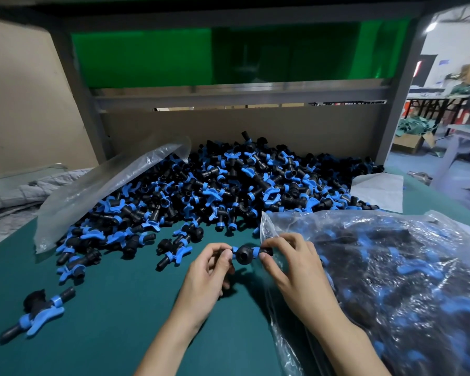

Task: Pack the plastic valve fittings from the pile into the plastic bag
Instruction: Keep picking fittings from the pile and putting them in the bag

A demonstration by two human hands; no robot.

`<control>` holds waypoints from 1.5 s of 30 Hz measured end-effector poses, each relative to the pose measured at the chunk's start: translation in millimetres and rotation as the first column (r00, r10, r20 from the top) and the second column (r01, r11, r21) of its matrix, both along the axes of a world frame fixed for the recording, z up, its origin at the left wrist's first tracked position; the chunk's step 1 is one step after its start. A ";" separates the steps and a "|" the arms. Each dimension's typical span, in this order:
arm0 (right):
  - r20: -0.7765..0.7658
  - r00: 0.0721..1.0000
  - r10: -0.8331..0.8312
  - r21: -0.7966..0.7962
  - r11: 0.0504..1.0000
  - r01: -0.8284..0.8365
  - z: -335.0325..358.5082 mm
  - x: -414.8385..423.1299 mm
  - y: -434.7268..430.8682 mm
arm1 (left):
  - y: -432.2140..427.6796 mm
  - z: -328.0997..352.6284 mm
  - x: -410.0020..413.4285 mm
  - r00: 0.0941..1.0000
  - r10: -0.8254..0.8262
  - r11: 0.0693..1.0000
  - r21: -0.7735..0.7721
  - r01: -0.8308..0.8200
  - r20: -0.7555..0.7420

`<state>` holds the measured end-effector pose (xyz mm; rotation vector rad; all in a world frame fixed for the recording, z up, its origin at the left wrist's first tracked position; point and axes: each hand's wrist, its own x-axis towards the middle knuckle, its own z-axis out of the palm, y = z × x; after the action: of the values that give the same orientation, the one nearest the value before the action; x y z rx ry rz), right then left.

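Both hands are meeting over the green surface (114, 308), sharing one black-and-blue valve fitting (246, 253). The left hand (209, 270) is pinching its left end with curled fingertips, and the right hand (291, 267) is pinching the right end. The fitting is hovering just beside the mouth of the well-filled plastic bag (391, 280) lying on the right. The big pile (228, 191) is sitting behind, and a stray fitting (36, 310) is lying far left.

Fittings (228, 185) matt blk/blue plastic; bag (391, 267) glossy clear film; tabletop (114, 308) matt green.
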<state>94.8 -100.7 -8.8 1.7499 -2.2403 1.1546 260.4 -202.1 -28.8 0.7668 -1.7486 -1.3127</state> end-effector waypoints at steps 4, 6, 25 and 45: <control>-0.008 1.000 -0.002 0.025 1.000 0.002 -0.6 -1.1 -1.1 | -3.7 -3.1 0.6 1.000 -0.023 1.000 -0.008 0.023 -0.006; 0.003 1.000 0.000 0.017 1.000 0.000 -0.5 -1.6 -1.5 | -5.0 -3.2 0.6 0.999 -0.030 1.000 -0.005 0.030 -0.011; -0.045 0.998 -0.041 0.087 0.995 0.045 -5.1 -2.6 -3.5 | -1.4 0.5 2.1 0.994 0.013 0.993 0.119 0.000 -0.107; -0.047 0.997 -0.062 0.109 0.992 0.067 -6.6 -2.3 -3.0 | -3.0 3.4 5.4 0.982 0.044 0.989 0.149 -0.016 -0.183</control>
<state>92.6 -103.7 -15.4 1.7089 -2.3581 0.9892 265.9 -205.2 -25.3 0.7240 -1.4999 -1.4569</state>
